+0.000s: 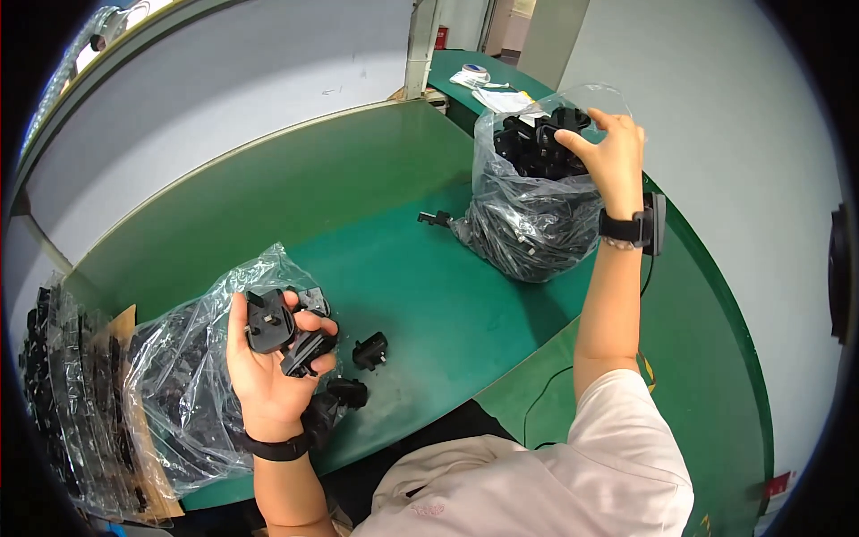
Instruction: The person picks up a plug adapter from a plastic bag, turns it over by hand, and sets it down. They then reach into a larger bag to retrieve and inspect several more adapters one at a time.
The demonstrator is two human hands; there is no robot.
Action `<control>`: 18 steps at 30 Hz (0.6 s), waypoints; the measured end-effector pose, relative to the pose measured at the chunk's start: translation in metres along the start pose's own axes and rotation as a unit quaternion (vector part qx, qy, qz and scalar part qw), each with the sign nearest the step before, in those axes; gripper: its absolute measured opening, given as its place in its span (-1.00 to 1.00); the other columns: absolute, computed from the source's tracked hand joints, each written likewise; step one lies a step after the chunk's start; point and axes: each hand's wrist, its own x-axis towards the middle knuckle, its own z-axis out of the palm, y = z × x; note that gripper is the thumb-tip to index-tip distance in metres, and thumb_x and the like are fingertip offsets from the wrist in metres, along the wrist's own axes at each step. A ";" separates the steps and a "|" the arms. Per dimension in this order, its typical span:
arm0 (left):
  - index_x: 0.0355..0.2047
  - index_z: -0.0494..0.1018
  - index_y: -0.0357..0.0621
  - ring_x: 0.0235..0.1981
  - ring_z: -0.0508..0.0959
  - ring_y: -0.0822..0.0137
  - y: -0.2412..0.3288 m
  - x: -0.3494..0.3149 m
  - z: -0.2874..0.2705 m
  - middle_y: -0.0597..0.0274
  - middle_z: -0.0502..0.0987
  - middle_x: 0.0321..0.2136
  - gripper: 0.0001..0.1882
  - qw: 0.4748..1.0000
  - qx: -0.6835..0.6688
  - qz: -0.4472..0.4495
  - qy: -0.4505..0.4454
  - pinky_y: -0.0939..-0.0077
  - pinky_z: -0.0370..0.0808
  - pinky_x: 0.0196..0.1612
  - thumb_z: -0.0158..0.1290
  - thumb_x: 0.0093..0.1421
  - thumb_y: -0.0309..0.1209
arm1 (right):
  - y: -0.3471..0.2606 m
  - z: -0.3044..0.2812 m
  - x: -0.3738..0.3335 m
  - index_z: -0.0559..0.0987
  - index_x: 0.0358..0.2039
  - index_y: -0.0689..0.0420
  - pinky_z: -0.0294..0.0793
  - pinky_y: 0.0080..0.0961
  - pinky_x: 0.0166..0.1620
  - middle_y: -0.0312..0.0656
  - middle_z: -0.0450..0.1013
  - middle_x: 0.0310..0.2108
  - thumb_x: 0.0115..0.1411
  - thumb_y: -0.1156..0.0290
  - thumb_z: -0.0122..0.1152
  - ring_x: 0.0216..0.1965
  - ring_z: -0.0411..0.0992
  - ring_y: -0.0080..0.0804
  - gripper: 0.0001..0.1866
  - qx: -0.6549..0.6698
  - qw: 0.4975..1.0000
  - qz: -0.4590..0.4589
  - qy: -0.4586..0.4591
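The left hand (269, 383) holds at least two black plugs (269, 329).

The left hand (273, 385) was turned palm up, its fingers (319, 322) curled in a hold. The right arm (610, 309) stretched far forward, nearly straight, the right hand (616, 154) arching thumb and fingers toward each other.

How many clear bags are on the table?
2: the right bag stands open, the right hand at its mouth; the left bag lies beside the left hand. Others may be hidden behind or beneath these.
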 end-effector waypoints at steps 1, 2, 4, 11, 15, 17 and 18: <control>-0.26 0.40 -0.19 -0.32 0.52 -0.06 0.000 0.000 -0.001 -0.08 0.57 -0.43 -0.40 1.000 -0.001 0.002 0.001 0.29 0.41 -0.51 -0.40 0.29 0.11 | -0.001 0.007 0.000 0.56 -0.13 0.16 0.31 -0.31 -0.03 -0.07 0.45 -0.24 -0.17 0.12 0.43 -0.13 0.32 -0.15 -0.42 -0.011 1.000 -0.009 0.025; -0.28 0.40 -0.20 -0.37 0.52 -0.03 0.000 0.000 -0.002 -0.08 0.56 -0.48 -0.38 0.999 0.039 0.016 0.005 0.32 0.41 -0.51 -0.40 0.29 0.11 | -0.002 0.011 0.000 0.55 -0.11 0.15 0.29 -0.30 -0.01 -0.07 0.45 -0.23 -0.16 0.10 0.42 -0.13 0.32 -0.15 -0.40 -0.020 0.998 -0.017 0.048; -0.30 0.40 -0.22 -0.41 0.53 0.01 -0.001 0.001 -0.005 -0.08 0.55 -0.52 -0.37 0.996 0.076 0.044 0.022 0.34 0.41 -0.52 -0.41 0.29 0.12 | -0.019 0.008 -0.016 0.56 -0.14 0.14 0.29 -0.34 -0.03 -0.16 0.46 -0.23 -0.03 0.20 0.34 -0.16 0.33 -0.22 -0.56 0.106 0.992 -0.029 0.064; -0.31 0.38 -0.24 -0.49 0.55 0.26 -0.029 0.003 0.001 0.06 0.53 -0.54 -0.30 0.937 0.333 0.109 0.020 0.47 0.46 -0.36 -0.39 0.25 0.23 | -0.141 -0.016 -0.088 0.56 -0.17 0.17 0.31 -0.40 -0.14 -0.19 0.42 -0.27 -0.20 0.27 0.42 -0.25 0.32 -0.26 -0.48 0.477 0.790 -0.318 -0.218; -0.13 0.35 -0.26 -0.44 0.51 0.41 -0.029 0.003 -0.004 0.21 0.46 -0.43 -0.26 0.873 0.464 0.147 0.025 0.57 0.44 -0.37 -0.38 0.23 0.25 | -0.184 -0.014 -0.105 0.49 -0.05 0.16 0.32 -0.40 -0.18 -0.21 0.36 -0.24 -0.32 0.24 0.49 -0.32 0.28 -0.25 -0.28 0.509 0.738 -0.385 -0.217; -0.09 0.34 -0.26 -0.42 0.51 0.42 -0.030 0.001 -0.005 0.21 0.46 -0.40 -0.24 0.854 0.494 0.162 0.032 0.56 0.44 -0.34 -0.38 0.22 0.26 | -0.191 -0.009 -0.111 0.49 -0.05 0.16 0.33 -0.42 -0.20 -0.21 0.36 -0.25 -0.34 0.29 0.49 -0.32 0.29 -0.25 -0.27 0.506 0.732 -0.384 -0.244; -0.07 0.33 -0.28 -0.40 0.50 0.43 -0.031 0.000 -0.004 0.20 0.46 -0.38 -0.23 0.821 0.536 0.198 0.025 0.56 0.44 -0.32 -0.39 0.23 0.26 | -0.193 -0.006 -0.114 0.48 -0.04 0.16 0.35 -0.44 -0.22 -0.22 0.36 -0.26 -0.36 0.34 0.50 -0.31 0.29 -0.25 -0.26 0.500 0.729 -0.383 -0.268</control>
